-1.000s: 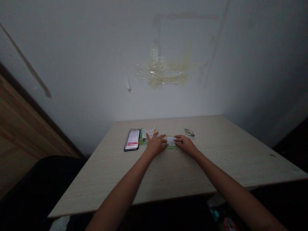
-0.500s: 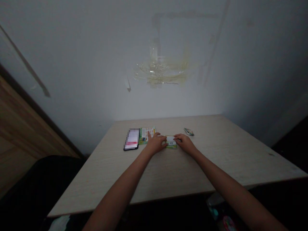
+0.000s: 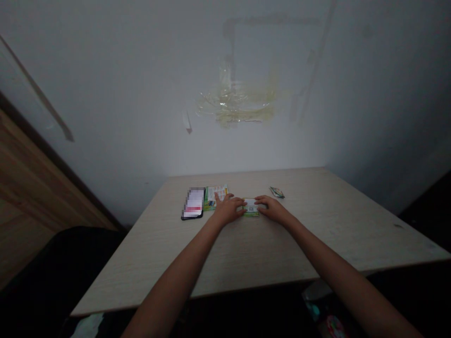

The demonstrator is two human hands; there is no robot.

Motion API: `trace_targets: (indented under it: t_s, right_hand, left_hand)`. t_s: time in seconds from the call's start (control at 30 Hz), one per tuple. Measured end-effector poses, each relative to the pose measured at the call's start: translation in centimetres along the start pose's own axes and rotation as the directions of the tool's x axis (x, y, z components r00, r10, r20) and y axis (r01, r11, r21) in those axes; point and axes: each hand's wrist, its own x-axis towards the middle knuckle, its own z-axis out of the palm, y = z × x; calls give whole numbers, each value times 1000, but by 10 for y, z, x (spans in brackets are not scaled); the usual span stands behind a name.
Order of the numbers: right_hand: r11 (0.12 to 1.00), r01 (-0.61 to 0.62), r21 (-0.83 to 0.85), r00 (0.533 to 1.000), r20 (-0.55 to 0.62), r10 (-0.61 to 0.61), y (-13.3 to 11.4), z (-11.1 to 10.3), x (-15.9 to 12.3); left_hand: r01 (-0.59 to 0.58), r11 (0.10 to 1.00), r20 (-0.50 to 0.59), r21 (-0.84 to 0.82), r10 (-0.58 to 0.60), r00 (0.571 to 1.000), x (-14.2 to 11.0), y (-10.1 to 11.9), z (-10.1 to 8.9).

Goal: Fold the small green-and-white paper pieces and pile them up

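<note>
The printed paper is laid on the tabletop between the left hand and the right hand. Its ends are covered by loosely curved fingers; whether it is pinched cannot be told. The folded packet is left untouched.
</note>
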Motion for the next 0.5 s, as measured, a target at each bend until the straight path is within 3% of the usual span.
trace_targets:
  t_s: [0.5]
  right_hand:
    - [999,32,-10,975,220,-29,8,-11,-4]
  left_hand:
    - [7,999,93,-51,-2,996,6,-9,-4]
